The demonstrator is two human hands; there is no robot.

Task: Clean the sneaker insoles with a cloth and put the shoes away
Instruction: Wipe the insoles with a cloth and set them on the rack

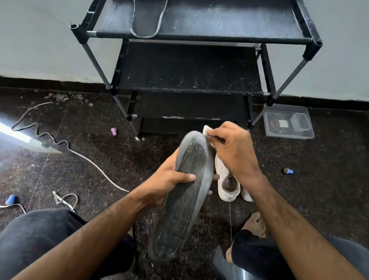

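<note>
My left hand [167, 179] grips a dark grey insole [183, 202] by its middle, thumb across its face, toe end pointing away from me. My right hand [233, 150] pinches a small white cloth [207, 130] against the insole's toe edge. Behind the insole, a pair of white sneakers [228, 181] stands on the floor, partly hidden by my right wrist. A second grey insole [148, 15] lies on the top shelf of the black shoe rack [193, 37].
The rack stands against a grey wall, its lower shelves bare and dusty. A clear plastic box [288, 122] sits on the floor to its right. A white cord [91, 159], small caps and bits of debris lie on the dark floor. My knees frame the bottom.
</note>
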